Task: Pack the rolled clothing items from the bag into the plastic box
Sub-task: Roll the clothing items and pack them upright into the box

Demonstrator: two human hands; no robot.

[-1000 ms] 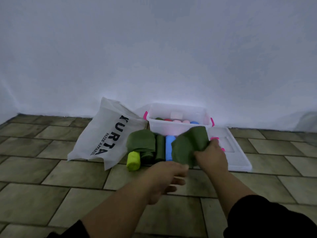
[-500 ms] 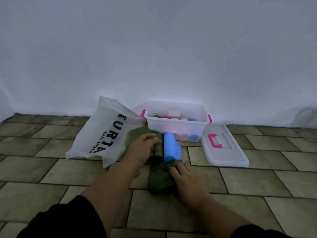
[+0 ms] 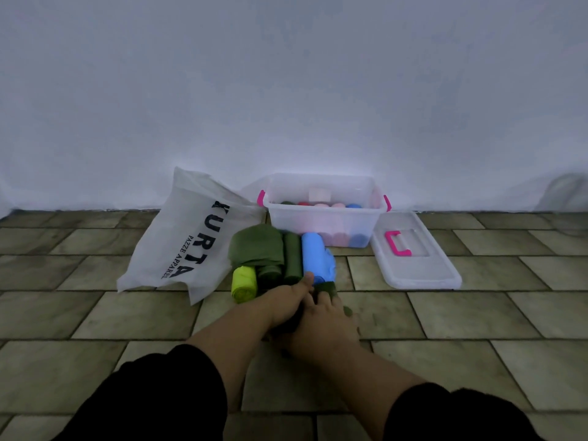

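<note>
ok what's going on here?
A person is packing rolled clothes into a clear plastic box; a few rolls sit inside and its lid lies on the floor beside it. The left hand and right hand are both on a dark green garment on the tiles, apparently rolling it; the grip is hard to read. A blue roll, a yellow-green roll and dark green rolls lie beside the white bag.

white bag (image 3: 165, 246) | "KURTA" | "PAZZE APPAREL"
</note>
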